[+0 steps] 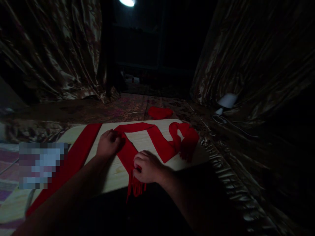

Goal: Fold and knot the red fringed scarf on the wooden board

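A long red scarf (128,154) with a fringed end winds across a pale wooden board (113,172). My left hand (108,143) is closed at the scarf's upper left bend, fingers curled onto its edge. Near the fringe, my right hand (147,166) pinches the scarf's right side with bent fingers. From there the scarf runs back along the board's far edge, then loops to a bunched fringed end (189,139) on the right. Another flat red strip of cloth (73,157) lies slantwise along the board's left side, partly behind my left forearm.
Behind the board sits a red knitted-looking item (160,112) on patterned cloth. A white lamp (227,101) with a cord stands at the right. Patterned curtains (81,49) hang on both sides of a dark window. The room is dim. A patch at the left is pixelated.
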Tool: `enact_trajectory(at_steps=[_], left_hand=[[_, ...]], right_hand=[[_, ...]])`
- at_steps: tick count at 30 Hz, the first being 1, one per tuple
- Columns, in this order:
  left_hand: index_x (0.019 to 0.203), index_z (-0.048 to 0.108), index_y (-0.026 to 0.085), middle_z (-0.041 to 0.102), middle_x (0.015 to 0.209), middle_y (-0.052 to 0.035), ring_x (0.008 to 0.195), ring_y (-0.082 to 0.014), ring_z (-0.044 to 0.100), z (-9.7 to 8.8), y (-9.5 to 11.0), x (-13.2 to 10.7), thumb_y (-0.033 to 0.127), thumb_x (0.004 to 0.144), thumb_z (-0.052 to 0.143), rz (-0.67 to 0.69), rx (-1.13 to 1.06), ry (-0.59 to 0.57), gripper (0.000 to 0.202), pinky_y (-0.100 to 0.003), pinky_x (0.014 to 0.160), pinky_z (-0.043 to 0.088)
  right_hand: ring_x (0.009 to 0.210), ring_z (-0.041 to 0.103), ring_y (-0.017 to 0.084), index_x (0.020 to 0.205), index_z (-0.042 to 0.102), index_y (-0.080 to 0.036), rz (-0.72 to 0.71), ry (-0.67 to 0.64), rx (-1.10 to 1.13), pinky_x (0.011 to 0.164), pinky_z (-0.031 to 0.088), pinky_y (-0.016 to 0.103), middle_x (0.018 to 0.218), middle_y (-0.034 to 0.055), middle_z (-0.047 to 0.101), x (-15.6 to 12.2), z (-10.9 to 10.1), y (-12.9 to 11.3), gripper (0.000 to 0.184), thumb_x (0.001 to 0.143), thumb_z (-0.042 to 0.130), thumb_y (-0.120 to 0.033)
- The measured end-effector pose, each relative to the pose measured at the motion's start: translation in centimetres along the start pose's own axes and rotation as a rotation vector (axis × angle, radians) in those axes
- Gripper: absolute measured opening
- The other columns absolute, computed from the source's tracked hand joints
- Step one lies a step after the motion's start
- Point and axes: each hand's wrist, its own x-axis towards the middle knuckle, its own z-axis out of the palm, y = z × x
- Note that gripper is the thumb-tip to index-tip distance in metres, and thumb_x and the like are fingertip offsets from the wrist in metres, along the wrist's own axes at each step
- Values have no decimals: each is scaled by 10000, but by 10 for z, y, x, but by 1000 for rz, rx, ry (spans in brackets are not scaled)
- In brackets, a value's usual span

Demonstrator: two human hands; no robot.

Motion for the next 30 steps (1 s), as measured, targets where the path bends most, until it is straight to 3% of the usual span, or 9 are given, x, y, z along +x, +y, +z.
enact_trajectory(at_steps=[3, 5, 7, 11, 13, 18, 21, 26, 30], left_hand=[[1192, 706, 225, 618, 1392, -72, 1371, -274, 467, -4, 13, -18, 373, 912, 392, 254, -72, 14, 446, -439, 1180, 325], [1237, 693, 251, 613, 1406, -55, 1382, -292, 457, -8, 24, -31, 361, 893, 419, 353, -84, -56, 453, -490, 1189, 307], [1311, 655, 253, 607, 1415, -47, 1373, -281, 474, -14, 36, -46, 330, 880, 431, 423, -113, -137, 492, -480, 1180, 331], [1288, 672, 267, 687, 1292, -56, 1189, -252, 624, -30, 52, -72, 284, 842, 490, 406, -163, -260, 482, -384, 1037, 495], [1227, 702, 287, 721, 1212, -57, 1090, -253, 665, -36, 56, -83, 272, 837, 509, 390, -183, -285, 435, -382, 970, 534], [1237, 689, 286, 704, 1245, -56, 1125, -249, 656, -31, 55, -97, 237, 795, 522, 400, -272, -262, 475, -377, 992, 533], [1282, 664, 254, 699, 1245, -71, 1137, -240, 651, -21, 51, -101, 207, 765, 495, 354, -307, -233, 546, -368, 1007, 527], [1288, 668, 220, 659, 1310, -90, 1230, -256, 588, -15, 47, -104, 163, 705, 531, 389, -327, -222, 602, -392, 1087, 466], [1322, 655, 243, 601, 1390, -91, 1280, -275, 543, -18, 46, -106, 168, 695, 577, 418, -304, -255, 636, -420, 1113, 428]], right_hand=[[990, 597, 201, 822, 606, -234, 15, 38, -5, 940, 439, 329, 1030, 25, 678, -3, -4, -3, 68, 834, 634, -294], [1036, 597, 194, 900, 628, -235, 67, 107, 0, 953, 443, 322, 1104, 38, 672, -11, -12, -4, 55, 870, 597, -270], [1043, 595, 193, 966, 634, -228, 169, 196, -4, 944, 455, 321, 1102, 58, 665, -23, -26, 0, 113, 887, 555, -213], [1073, 571, 251, 1060, 639, -202, 489, 363, -154, 978, 452, 394, 1095, 114, 640, -57, -66, 35, 245, 855, 522, -137], [1128, 546, 286, 1092, 649, -171, 607, 311, -265, 1024, 431, 447, 1143, 147, 627, -73, -85, 61, 306, 818, 530, -108], [1405, 381, 287, 1295, 610, -165, 455, 31, -279, 1165, 286, 519, 1457, 149, 511, -99, -100, 100, 564, 745, 547, -55], [1446, 347, 298, 1229, 647, -167, 392, -72, -224, 1179, 225, 561, 1526, 145, 456, -96, -91, 99, 483, 755, 585, -100], [1306, 528, 273, 1006, 668, -181, 342, -78, -132, 1180, 189, 566, 1282, 129, 663, -74, -74, 81, 184, 823, 649, -202], [1143, 616, 234, 918, 627, -204, 298, -113, -145, 1126, 305, 455, 1077, 81, 713, -53, -69, 58, 70, 891, 615, -267]])
